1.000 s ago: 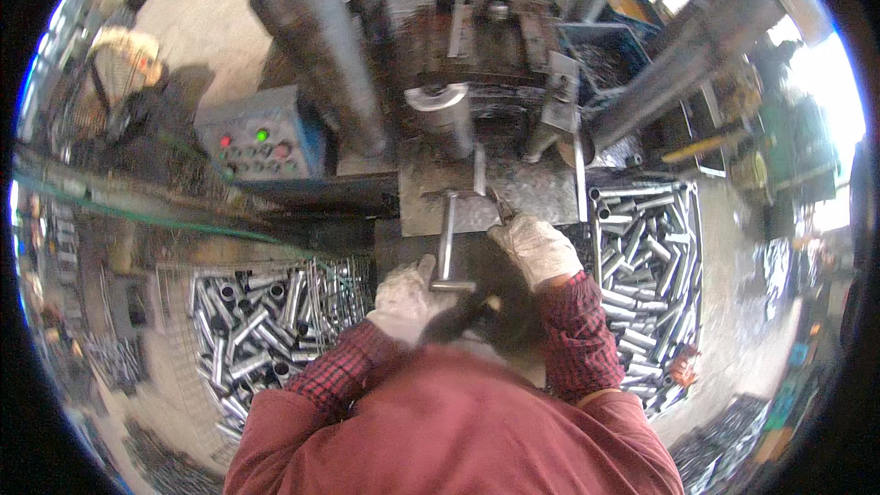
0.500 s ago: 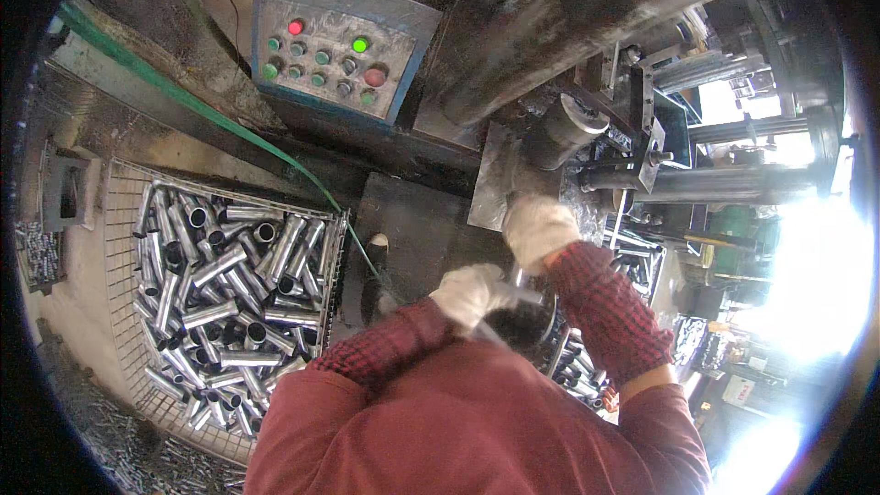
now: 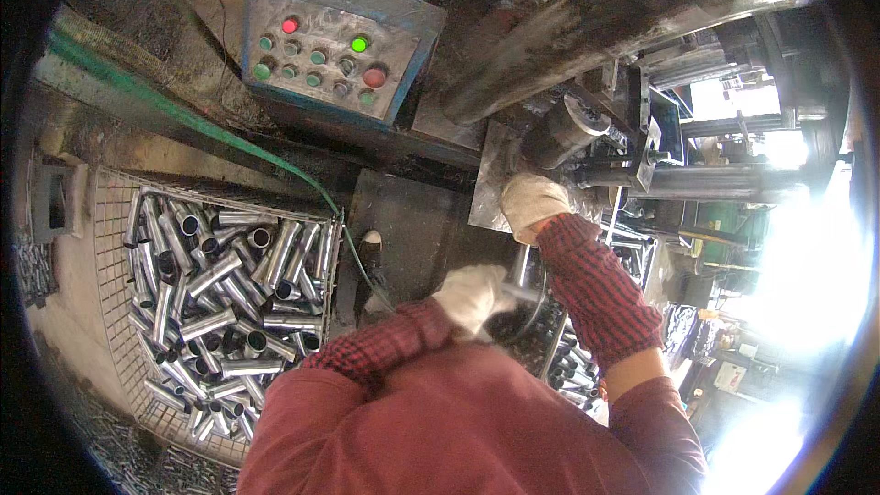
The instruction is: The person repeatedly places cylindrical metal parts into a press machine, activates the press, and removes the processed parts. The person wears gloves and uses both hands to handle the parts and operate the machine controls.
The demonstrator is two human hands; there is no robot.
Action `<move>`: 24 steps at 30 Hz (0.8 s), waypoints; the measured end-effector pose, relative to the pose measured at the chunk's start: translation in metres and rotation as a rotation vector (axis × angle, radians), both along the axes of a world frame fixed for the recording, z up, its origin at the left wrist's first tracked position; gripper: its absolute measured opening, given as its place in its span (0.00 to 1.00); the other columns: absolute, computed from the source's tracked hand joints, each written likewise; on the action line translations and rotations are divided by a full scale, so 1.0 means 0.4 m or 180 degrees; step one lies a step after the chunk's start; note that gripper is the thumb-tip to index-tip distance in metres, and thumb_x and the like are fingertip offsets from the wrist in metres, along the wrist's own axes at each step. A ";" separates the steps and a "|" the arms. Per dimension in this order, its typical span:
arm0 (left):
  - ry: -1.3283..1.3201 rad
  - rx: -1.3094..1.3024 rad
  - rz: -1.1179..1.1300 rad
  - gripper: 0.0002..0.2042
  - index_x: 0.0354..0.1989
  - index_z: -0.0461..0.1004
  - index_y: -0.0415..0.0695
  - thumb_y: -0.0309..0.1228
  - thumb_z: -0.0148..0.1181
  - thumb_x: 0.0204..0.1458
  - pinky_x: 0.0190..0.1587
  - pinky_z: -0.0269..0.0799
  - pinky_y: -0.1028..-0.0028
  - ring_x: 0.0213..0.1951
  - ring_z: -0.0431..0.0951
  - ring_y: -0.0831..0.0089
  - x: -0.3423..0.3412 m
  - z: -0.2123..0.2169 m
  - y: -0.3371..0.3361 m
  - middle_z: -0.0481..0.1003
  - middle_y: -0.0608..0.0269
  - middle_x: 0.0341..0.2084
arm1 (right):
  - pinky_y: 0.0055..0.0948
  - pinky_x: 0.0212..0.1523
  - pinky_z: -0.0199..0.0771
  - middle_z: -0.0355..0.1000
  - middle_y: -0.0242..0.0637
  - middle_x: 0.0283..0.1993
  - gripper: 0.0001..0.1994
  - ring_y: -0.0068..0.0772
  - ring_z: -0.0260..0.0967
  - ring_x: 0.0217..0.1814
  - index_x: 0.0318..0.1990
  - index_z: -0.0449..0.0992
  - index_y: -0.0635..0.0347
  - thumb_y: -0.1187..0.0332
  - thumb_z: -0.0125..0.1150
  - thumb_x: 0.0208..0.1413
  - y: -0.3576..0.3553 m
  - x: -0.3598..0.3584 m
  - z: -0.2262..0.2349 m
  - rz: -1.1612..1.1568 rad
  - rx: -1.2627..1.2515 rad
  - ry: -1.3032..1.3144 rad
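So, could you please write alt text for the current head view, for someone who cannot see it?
A white-gloved left hand is at a blurred metal piece; the gloved right hand is by a metal plate. To the left are a wire basket of shiny tubes and a control box with lit lamps.

Greyish-beige floor point(image 3: 81, 344) at far left; strong white glare point(image 3: 816, 275) along right side.
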State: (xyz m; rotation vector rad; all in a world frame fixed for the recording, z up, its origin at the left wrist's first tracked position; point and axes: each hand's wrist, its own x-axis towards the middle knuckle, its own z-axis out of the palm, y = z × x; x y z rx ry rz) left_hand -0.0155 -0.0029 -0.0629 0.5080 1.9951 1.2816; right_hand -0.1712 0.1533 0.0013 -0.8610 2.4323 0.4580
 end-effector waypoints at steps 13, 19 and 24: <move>0.1999 -0.1019 -0.0481 0.45 0.75 0.64 0.35 0.45 0.74 0.52 0.36 0.79 0.54 0.33 0.83 0.53 0.034 -0.029 0.150 0.82 0.56 0.32 | 0.46 0.41 0.86 0.81 0.50 0.37 0.13 0.51 0.84 0.44 0.44 0.84 0.59 0.69 0.68 0.49 0.198 0.314 0.269 -0.0453 -0.0194 0.0125; 0.2426 -0.0728 -0.0587 0.24 0.65 0.76 0.41 0.41 0.58 0.66 0.27 0.76 0.59 0.28 0.86 0.60 -0.020 0.093 0.171 0.83 0.58 0.26 | 0.32 0.53 0.77 0.82 0.33 0.48 0.23 0.31 0.77 0.48 0.61 0.79 0.65 0.69 0.72 0.59 0.427 0.526 0.188 -0.5084 -0.3799 -0.0302; 0.3085 -0.1614 -0.1122 0.14 0.53 0.81 0.55 0.38 0.62 0.59 0.29 0.79 0.56 0.26 0.86 0.60 -0.086 0.207 0.233 0.82 0.60 0.23 | 0.32 0.43 0.76 0.79 0.34 0.42 0.19 0.27 0.74 0.42 0.57 0.81 0.61 0.60 0.68 0.63 0.504 0.657 -0.028 -0.5645 -0.4487 -0.0402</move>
